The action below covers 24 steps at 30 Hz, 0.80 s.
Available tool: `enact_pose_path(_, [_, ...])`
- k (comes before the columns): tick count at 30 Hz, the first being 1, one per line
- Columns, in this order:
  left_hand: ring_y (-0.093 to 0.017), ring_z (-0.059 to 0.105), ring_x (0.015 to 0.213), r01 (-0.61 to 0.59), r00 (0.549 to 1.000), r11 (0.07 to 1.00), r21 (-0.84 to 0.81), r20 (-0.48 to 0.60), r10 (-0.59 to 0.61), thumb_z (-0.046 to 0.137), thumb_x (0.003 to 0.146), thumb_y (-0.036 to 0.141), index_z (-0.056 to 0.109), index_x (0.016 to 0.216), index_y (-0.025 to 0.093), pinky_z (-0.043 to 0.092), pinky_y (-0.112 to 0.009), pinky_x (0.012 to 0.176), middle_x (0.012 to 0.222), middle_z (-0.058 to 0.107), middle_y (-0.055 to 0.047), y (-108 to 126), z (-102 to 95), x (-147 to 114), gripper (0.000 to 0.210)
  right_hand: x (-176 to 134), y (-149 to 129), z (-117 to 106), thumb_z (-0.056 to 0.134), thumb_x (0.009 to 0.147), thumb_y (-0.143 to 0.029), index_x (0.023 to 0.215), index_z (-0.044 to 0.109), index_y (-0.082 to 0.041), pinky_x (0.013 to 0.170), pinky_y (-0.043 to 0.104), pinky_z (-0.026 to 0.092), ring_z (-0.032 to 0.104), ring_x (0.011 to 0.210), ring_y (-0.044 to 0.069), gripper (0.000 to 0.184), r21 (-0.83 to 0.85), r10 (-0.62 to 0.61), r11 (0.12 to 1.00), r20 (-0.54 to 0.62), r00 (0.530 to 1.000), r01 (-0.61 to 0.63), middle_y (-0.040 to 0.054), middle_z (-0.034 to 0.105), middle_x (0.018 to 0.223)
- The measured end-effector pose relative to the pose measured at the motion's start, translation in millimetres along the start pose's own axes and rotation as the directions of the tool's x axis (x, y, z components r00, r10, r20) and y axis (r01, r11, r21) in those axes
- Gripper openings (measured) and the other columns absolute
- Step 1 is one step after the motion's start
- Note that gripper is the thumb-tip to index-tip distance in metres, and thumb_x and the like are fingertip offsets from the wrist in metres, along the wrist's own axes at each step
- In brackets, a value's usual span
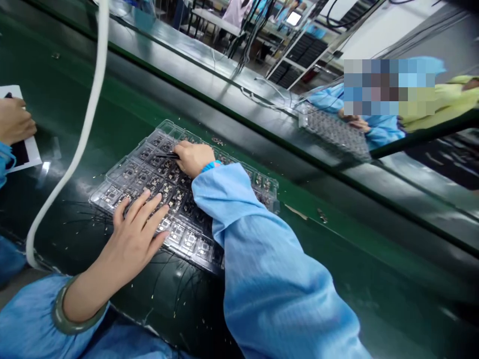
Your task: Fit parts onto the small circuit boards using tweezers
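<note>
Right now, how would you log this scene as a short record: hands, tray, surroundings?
Left hand: fingers spread at the near side of the clear tray
Right hand: grips a slim dark tool over the tray
Tray contents: small circuit boards in compartments
Surface: green worktop
Nearby: white cable; another person's hand, far left

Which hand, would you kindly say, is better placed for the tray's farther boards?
Probably the right hand: it holds a dark tool farther over the tray; the left hand lies nearer.
</note>
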State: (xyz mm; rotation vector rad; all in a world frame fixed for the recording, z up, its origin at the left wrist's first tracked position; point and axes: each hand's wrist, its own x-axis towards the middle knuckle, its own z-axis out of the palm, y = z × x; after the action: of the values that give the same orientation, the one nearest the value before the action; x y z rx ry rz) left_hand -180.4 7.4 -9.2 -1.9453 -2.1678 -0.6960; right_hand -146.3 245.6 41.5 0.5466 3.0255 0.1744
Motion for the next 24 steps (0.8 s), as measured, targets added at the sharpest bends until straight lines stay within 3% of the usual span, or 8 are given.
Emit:
enact_pose_path(8, [-0.035,0.039,0.135,-0.003,0.999,0.994,-0.11,-0.051,-0.002,0.055,0.088,0.027,0.048,0.133,0.025,0.02,-0.056,0.11,0.138,0.054,-0.014,-12.2,10.2,-6.6,0.046,-6.5,-1.5,4.1,0.035,0.099,-0.037,0.119,0.057,-0.021,0.082,0.031,0.05,0.06,0.112,0.021,0.034,0.097,0.073,0.993,0.005,0.997,-0.073,0.0044,0.06,0.128])
enact_pose_path(12, [-0.034,0.038,0.136,0.0,0.998,0.995,-0.098,-0.055,-0.005,0.054,0.087,0.03,0.043,0.137,0.031,0.02,-0.057,0.111,0.14,0.051,-0.013,-17.5,12.7,-8.0,0.051,-23.6,8.8,-14.4,0.041,0.096,-0.028,0.116,0.059,-0.017,0.083,0.035,0.052,0.064,0.105,0.025,0.029,0.065,0.086,0.994,-0.057,0.995,-0.082,0.0086,0.06,0.127])
enact_pose_path(15, [-0.034,0.038,0.136,-0.01,0.998,0.997,-0.075,-0.057,0.006,0.052,0.088,0.029,0.042,0.138,0.03,0.019,-0.057,0.111,0.14,0.05,-0.015,-18.9,12.4,-7.4,0.051,-54.9,34.6,-32.9,0.044,0.093,-0.019,0.114,0.061,-0.014,0.084,0.038,0.052,0.065,0.102,0.027,0.027,0.014,0.212,0.977,-0.089,0.973,-0.212,0.0118,0.061,0.123])
enact_pose_path(17, [-0.035,0.038,0.136,-0.032,0.997,0.997,-0.068,-0.074,0.027,0.052,0.088,0.029,0.043,0.138,0.028,0.019,-0.057,0.111,0.139,0.052,-0.016,-19.2,12.5,-6.7,0.051,-86.6,62.1,-39.3,0.051,0.091,-0.022,0.111,0.063,-0.012,0.088,0.039,0.05,0.064,0.107,0.028,0.025,0.019,0.389,0.921,-0.079,0.918,-0.389,0.0118,0.065,0.118])
enact_pose_path(18, [-0.035,0.038,0.136,-0.043,0.996,0.997,-0.066,-0.085,0.038,0.053,0.088,0.028,0.044,0.137,0.028,0.019,-0.057,0.112,0.138,0.052,-0.016,-19.3,12.7,-6.5,0.05,-105.4,77.6,-39.8,0.055,0.09,-0.026,0.109,0.064,-0.011,0.09,0.039,0.049,0.063,0.109,0.028,0.026,0.015,0.492,0.87,-0.081,0.867,-0.493,0.0118,0.067,0.115])
enact_pose_path(20, [-0.035,0.039,0.136,-0.047,0.994,0.997,-0.056,-0.106,0.041,0.053,0.088,0.028,0.046,0.135,0.026,0.018,-0.057,0.113,0.137,0.053,-0.017,-19.2,13.3,-6.6,0.048,-147.0,107.4,-35.5,0.052,0.09,-0.039,0.104,0.065,-0.008,0.094,0.034,0.045,0.062,0.111,0.023,0.037,0.01,0.723,0.69,-0.045,0.689,-0.724,0.01,0.069,0.11])
enact_pose_path(22, [-0.035,0.041,0.135,-0.033,0.992,0.999,-0.037,-0.127,0.028,0.054,0.088,0.027,0.049,0.133,0.025,0.016,-0.057,0.113,0.136,0.054,-0.016,-18.4,13.4,-7.2,0.046,-189.6,130.0,-26.7,0.036,0.091,-0.043,0.096,0.066,0.001,0.093,0.031,0.043,0.063,0.109,0.019,0.053,-0.007,0.807,0.591,-0.019,0.591,-0.807,0.0112,0.069,0.103])
enact_pose_path(24, [-0.034,0.043,0.133,-0.027,0.988,0.999,-0.02,-0.15,0.023,0.056,0.088,0.027,0.05,0.132,0.026,0.014,-0.059,0.113,0.136,0.055,-0.015,-15.6,12.5,-7.5,0.044,-227.9,141.4,-16.4,0.047,0.088,-0.042,0.086,0.067,-0.003,0.087,0.034,0.047,0.067,0.099,0.02,0.043,-0.01,0.851,0.524,0.001,0.524,-0.851,0.0118,0.071,0.093])
